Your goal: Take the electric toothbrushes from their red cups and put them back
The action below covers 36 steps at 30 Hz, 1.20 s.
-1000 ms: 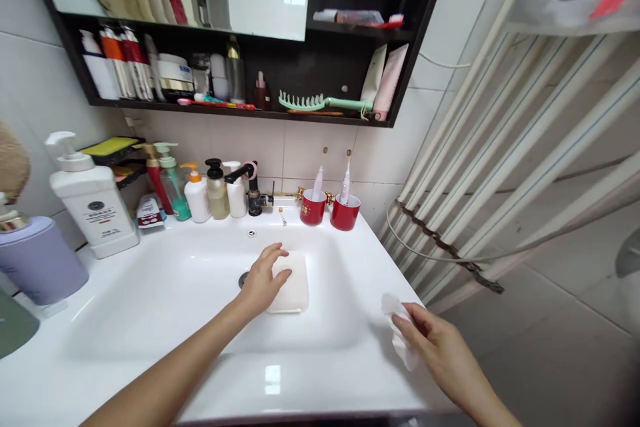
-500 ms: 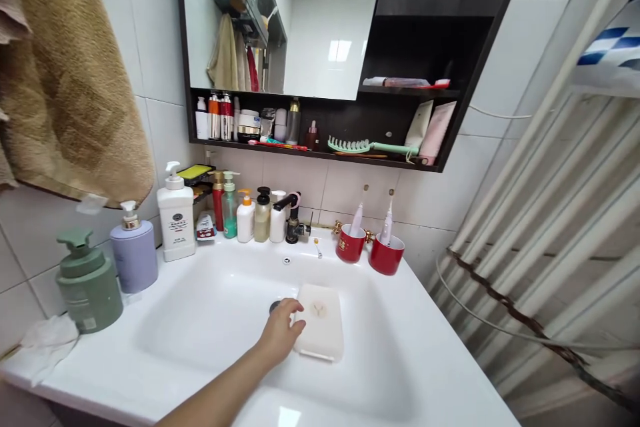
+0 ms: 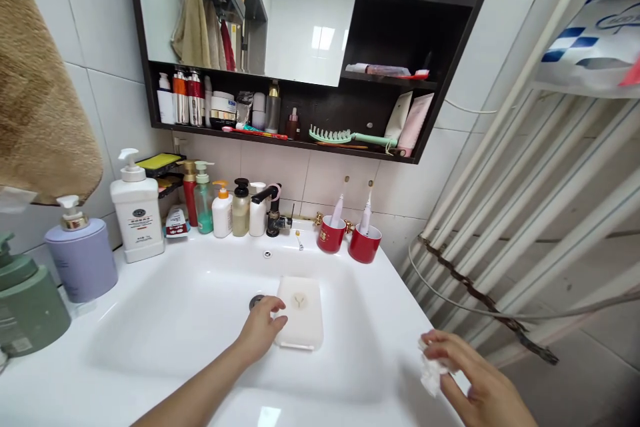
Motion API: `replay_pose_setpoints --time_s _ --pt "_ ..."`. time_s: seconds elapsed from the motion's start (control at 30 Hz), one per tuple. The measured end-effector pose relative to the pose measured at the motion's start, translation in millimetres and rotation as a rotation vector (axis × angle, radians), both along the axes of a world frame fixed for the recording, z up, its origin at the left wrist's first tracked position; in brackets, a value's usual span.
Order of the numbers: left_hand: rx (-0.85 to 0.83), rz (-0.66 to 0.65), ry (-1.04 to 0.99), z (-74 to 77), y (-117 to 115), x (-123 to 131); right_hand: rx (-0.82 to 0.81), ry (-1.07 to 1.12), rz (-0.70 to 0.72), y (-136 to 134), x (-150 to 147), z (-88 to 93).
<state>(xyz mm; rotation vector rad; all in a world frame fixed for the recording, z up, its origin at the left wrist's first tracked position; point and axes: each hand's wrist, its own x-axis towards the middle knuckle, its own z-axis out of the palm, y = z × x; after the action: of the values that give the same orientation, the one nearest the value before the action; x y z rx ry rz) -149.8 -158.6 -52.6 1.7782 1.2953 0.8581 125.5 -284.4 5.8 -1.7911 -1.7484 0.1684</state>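
Note:
A pale, flat plastic box (image 3: 306, 310) with a round mark on its top lies in the white sink (image 3: 200, 340). My left hand (image 3: 263, 327) is at the box's left edge, thumb and fingers apart; whether the fingertips touch it I cannot tell. Beside that hand the dark drain (image 3: 257, 301) partly shows. Over the counter's right side, my right hand (image 3: 470, 373) pinches a crumpled white tissue (image 3: 433, 370).
A black faucet (image 3: 273, 210) stands at the sink's back, with two red cups (image 3: 365, 247) holding electric toothbrushes to its right. Pump bottles (image 3: 137, 217) line the left and back. A dark mirror cabinet (image 3: 280, 140) hangs above; white pipes (image 3: 480, 213) run along the right.
My right hand has come into view at the lower right with the tissue. The view has shifted rightward; my left hand stays by the box's left edge.

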Motion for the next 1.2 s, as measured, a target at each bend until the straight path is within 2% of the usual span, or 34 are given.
replay_pose_setpoints --time_s 0.07,0.13,0.23,0.3,0.4,0.53,0.63,0.77,0.9,1.07,1.2 --pt "0.000 -0.004 -0.023 0.6 2 4 -0.090 -0.090 -0.005 9 19 -12.4" --pt "0.014 -0.017 -0.051 3.1 4 11 -0.141 -0.126 0.017 16 29 -17.1" --pt "0.043 -0.017 -0.091 6.7 11 20 -0.054 -0.052 -0.021 41 13 -3.4" --pt "0.059 -0.008 -0.109 5.8 16 24 0.013 0.030 -0.015 75 -13 10.9" --pt "0.075 -0.002 -0.107 -1.4 25 25 0.092 0.074 -0.025 144 -51 22.5" --pt "0.074 0.015 -0.072 -10.7 34 20 0.128 -0.042 -0.159 226 -73 19.7" --pt "0.077 0.037 -0.082 -12.3 40 17 0.109 -0.058 -0.259 255 -76 15.9" --pt "0.057 0.089 -0.105 -13.7 46 13 0.099 -0.051 -0.304 255 -77 12.8" --pt "0.054 0.110 -0.146 -12.4 46 11 0.124 -0.064 -0.273 224 -82 2.6" --pt "0.089 0.149 -0.217 5.0 52 20 0.166 -0.100 -0.123 172 -101 -26.6" --pt "0.114 0.151 -0.251 22.2 62 35 0.051 -0.107 -0.087 144 -118 -45.9"
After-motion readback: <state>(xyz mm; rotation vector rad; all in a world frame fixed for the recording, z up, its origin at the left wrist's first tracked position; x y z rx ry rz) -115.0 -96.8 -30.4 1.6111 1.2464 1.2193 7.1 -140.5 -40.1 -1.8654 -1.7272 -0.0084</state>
